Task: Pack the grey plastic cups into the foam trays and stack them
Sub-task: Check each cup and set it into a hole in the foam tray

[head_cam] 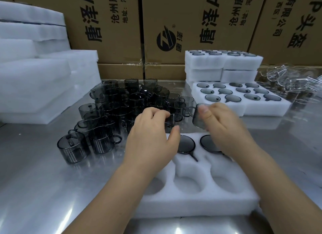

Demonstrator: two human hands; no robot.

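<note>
Hovering over the near foam tray, a grey cup sits tilted in the right hand, pinched between thumb and fingers. 2 seated cups fill far pockets, so this one likely drops into an empty pocket next. The left hand curls at the loose pile; I cannot tell whether it grips one.

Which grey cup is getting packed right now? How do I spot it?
Find the white foam tray nearest the camera on the steel table. Just above its far edge, the right hand holds one grey cup. It is tipped, up in the air, right of the cup pile.
</note>
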